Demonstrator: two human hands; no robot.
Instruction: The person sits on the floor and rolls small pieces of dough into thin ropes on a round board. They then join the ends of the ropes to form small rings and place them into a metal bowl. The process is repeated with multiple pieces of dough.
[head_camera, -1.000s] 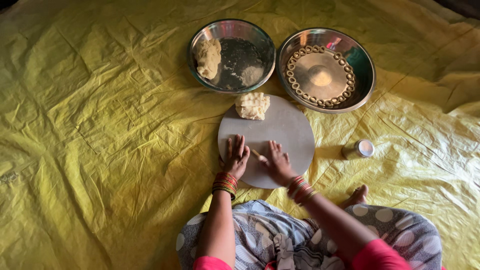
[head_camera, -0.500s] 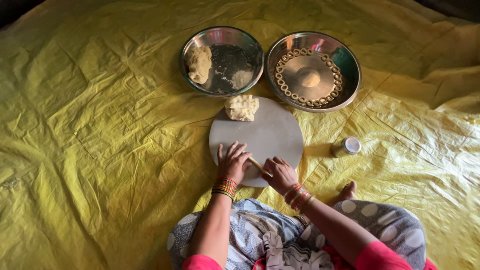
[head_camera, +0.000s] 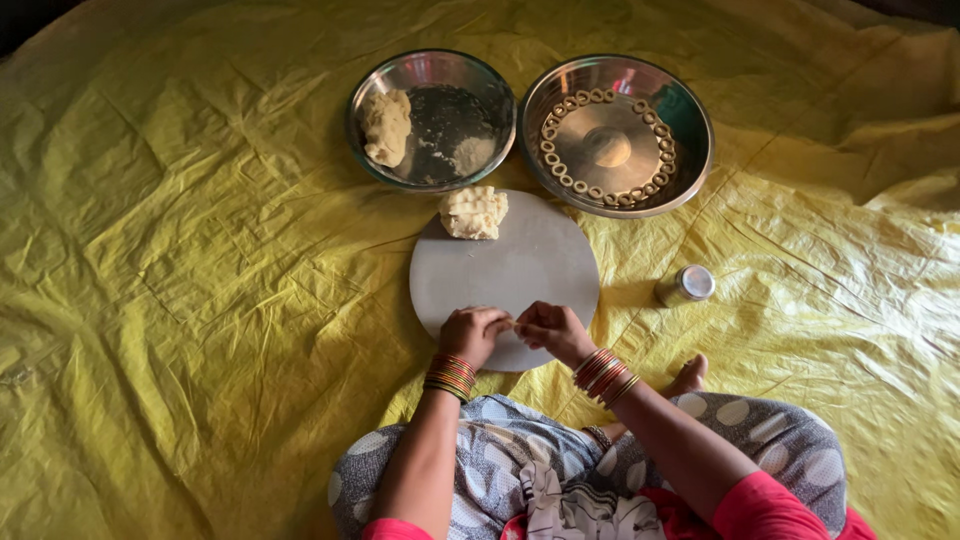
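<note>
A round grey board (head_camera: 520, 265) lies on a yellow sheet in front of my crossed legs. My left hand (head_camera: 472, 334) and my right hand (head_camera: 550, 329) meet over its near edge, fingertips pinching a thin strip of pale dough (head_camera: 510, 324) between them. A rough lump of dough (head_camera: 474, 212) rests at the board's far edge. Both wrists carry red and gold bangles.
A steel bowl (head_camera: 432, 118) behind the board holds another dough lump and dark residue. To its right a steel plate (head_camera: 616, 134) carries several small dough rings laid in a circle. A small steel cup (head_camera: 686, 285) stands right of the board. The crumpled yellow sheet (head_camera: 180, 300) covers the floor.
My hands have stopped rolling flat on the board and lifted, drawing together at its near edge with the dough strip pinched between the fingertips. The view has also shifted slightly.
</note>
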